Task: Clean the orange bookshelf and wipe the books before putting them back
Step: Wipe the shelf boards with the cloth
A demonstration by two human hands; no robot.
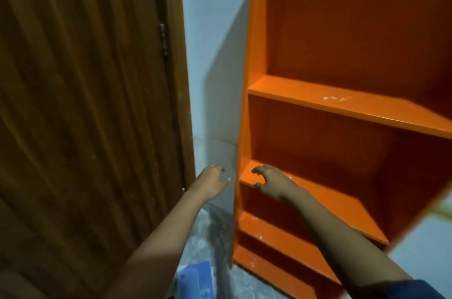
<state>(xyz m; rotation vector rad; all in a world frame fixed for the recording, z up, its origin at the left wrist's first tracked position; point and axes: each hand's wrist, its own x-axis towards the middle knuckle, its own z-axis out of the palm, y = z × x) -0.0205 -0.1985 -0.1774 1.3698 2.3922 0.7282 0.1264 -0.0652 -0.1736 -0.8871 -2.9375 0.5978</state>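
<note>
Pale wall point(215, 29) and wooden door point(85, 103) frame an emptied orange bookshelf point(342, 108) standing in the corner.

No books are in view. The left hand point(211, 181), fingers spread and empty, reaches outside the shelf's side panel, while the right hand point(271, 182) curls loosely over a lower board's front edge, seemingly to steady or shift the unit for cleaning. A blue item point(195, 279) lies on the floor.
</note>
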